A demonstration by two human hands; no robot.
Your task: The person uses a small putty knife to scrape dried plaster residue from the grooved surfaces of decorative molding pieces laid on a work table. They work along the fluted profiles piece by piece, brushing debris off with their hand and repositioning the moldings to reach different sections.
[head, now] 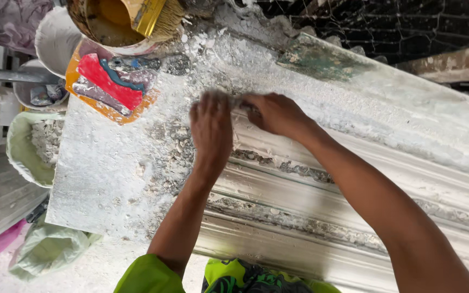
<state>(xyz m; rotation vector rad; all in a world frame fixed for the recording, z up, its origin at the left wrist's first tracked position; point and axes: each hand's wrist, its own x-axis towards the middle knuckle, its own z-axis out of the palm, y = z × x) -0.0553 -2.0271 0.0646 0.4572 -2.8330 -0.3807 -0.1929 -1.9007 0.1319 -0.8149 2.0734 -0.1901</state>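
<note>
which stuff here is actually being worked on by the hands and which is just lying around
In hand:
- left hand and right hand, both on the white ribbed moulding
- plaster crumbs beside them

Lying about:
- yellow bucket with brush
- red scraper
- bag of rubble
- green sack

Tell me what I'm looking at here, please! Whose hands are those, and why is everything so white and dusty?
The camera sits on a person's head and looks down, so you see their own two arms. The left hand and the right hand press on a long white ridged moulding lying on a dusty table. The hands are blurry, so I cannot tell whether they hold anything. White crumbs and powder cover the table. At the top stands a bucket with a wide brush in it. Next to it lie red and orange scrapers. On the left sits a bag of white rubble.
</note>
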